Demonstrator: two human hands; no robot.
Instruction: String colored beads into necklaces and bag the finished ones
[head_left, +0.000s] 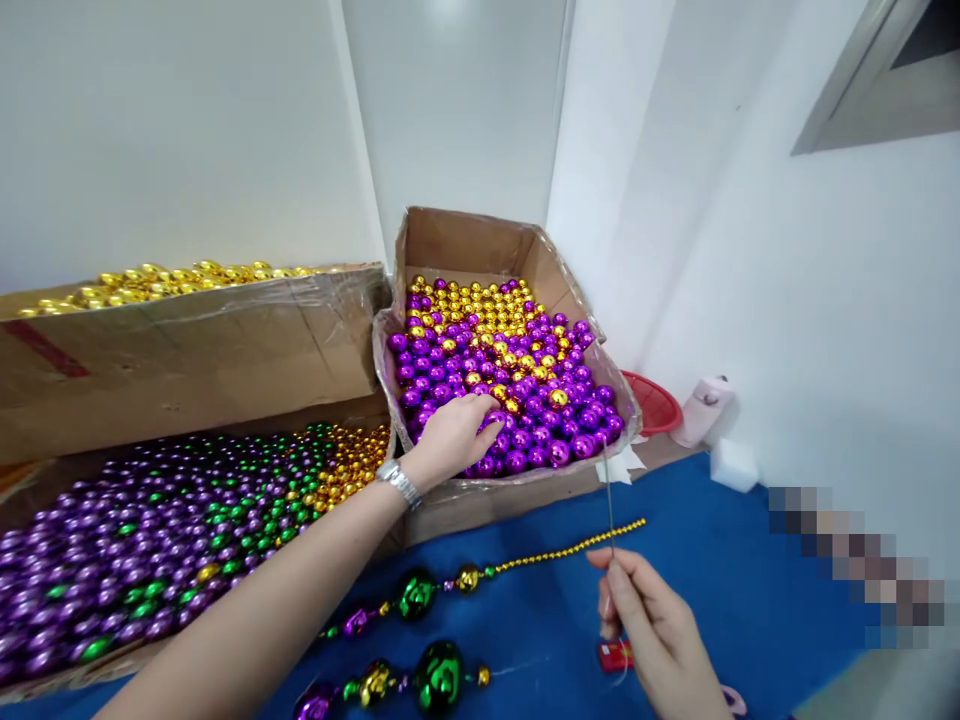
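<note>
My left hand, with a metal-band watch on its wrist, reaches into a cardboard box of shiny purple beads and gold beads. Its fingers are bent over the purple beads, thumb and index finger apart; no bead shows clearly held. Lower right, my right hand pinches a long thin needle standing nearly upright. A small red object lies by its fingers. Two bead strands rest on the blue cloth: one with a green ball and small gold beads, another with a larger green ball.
At left, a carton of gold beads stands behind a box of purple, green and gold beads. A red basket, a pale pink container and a white block sit by the wall. Blue cloth covers the surface.
</note>
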